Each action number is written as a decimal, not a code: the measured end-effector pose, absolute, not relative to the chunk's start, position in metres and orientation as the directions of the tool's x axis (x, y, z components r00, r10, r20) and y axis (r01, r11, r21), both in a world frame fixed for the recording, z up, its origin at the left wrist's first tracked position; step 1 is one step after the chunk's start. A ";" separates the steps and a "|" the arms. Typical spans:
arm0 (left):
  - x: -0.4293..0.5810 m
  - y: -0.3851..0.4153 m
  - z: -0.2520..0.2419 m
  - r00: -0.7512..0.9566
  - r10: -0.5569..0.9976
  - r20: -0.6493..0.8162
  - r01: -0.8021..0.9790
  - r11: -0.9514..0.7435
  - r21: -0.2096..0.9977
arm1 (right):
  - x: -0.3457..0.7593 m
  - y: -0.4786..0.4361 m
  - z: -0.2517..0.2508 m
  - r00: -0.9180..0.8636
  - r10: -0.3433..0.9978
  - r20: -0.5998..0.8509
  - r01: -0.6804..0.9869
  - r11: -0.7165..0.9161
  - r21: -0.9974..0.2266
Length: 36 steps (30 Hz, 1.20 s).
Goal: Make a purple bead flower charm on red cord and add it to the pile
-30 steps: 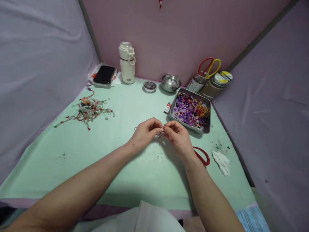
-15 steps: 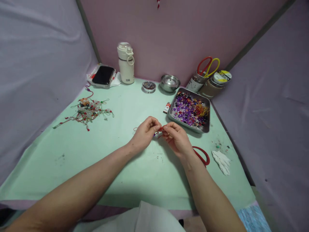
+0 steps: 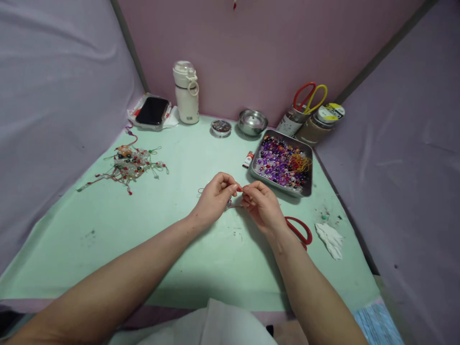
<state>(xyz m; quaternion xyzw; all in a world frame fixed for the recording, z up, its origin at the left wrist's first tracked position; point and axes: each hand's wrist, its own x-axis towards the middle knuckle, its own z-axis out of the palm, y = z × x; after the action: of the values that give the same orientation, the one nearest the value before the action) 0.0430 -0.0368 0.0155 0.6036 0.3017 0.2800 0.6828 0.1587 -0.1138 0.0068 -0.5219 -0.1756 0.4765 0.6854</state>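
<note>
Over the middle of the green table cover, my left hand (image 3: 217,192) pinches a thin red cord (image 3: 240,189) between thumb and forefinger. My right hand (image 3: 263,203) grips the same cord from the other side, its fingertips almost meeting the left ones. Beads (image 3: 229,202), small and partly hidden, hang below the left fingers, and a loop of cord shows left of that hand. Close to my right wrist lie red-handled scissors (image 3: 300,232), their blades hidden under the arm. The exact knot or bead between the fingertips is too small to make out.
A metal tray of beads (image 3: 309,184) stands to the right, with a small lighter (image 3: 247,159) beside it. Finished-looking beaded strings (image 3: 131,165) lie left. Behind are a bottle (image 3: 189,103), a phone (image 3: 154,111), a spool (image 3: 221,127), metal bowls (image 3: 253,122), jars (image 3: 316,129) and crumpled tissue (image 3: 328,240).
Both hands stay in nearly the same place, still pinching. The beads and cord between them have shifted, with less of the beads showing now. The view has moved slightly.
</note>
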 end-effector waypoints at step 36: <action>0.041 -0.045 0.001 0.581 0.774 0.253 0.121 -0.389 0.913 | 0.146 -0.122 0.006 0.479 0.698 0.532 0.811 -0.120 -0.573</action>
<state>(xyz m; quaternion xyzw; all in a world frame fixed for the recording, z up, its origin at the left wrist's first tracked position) 0.0410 -0.0448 0.0011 0.7568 0.2957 0.3493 0.4668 0.1458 -0.1225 0.0056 -0.7456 -0.5059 -0.0657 0.4288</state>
